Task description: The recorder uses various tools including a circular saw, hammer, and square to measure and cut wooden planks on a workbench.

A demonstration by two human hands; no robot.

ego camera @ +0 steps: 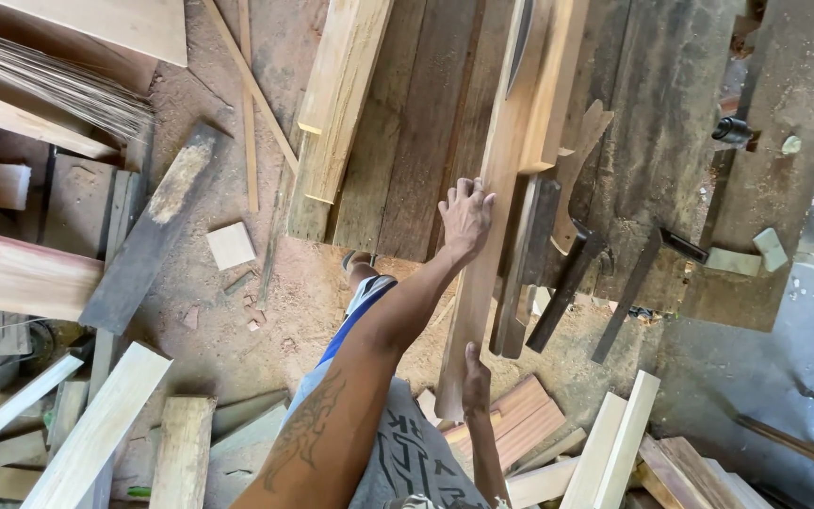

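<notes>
Gripping a long pale plank (pixel 489 247) with both hands, at a dark workbench (pixel 407 170) of rough boards. Left hand (pixel 466 219) laid flat over the plank's left edge about midway along, fingers spread and curled onto the face. Right hand (pixel 476 379) clasped around the plank's lower end, thumb on top, fingers hidden beneath. Plank lying lengthwise on the bench, near end jutting past the front edge over a sawdust-strewn floor (pixel 228 339). Just right of the plank, a dark slat (pixel 525 273), then a hatchet-like tool (pixel 572 254) with a dark head. Further right, a square (pixel 647 283) hanging over the bench edge. Another pale board (pixel 341 94) resting on the bench to the left, well apart. Offcuts piled below: reddish grooved pieces (pixel 525 419) near the right hand, a small square block (pixel 231 245) on the floor.
</notes>
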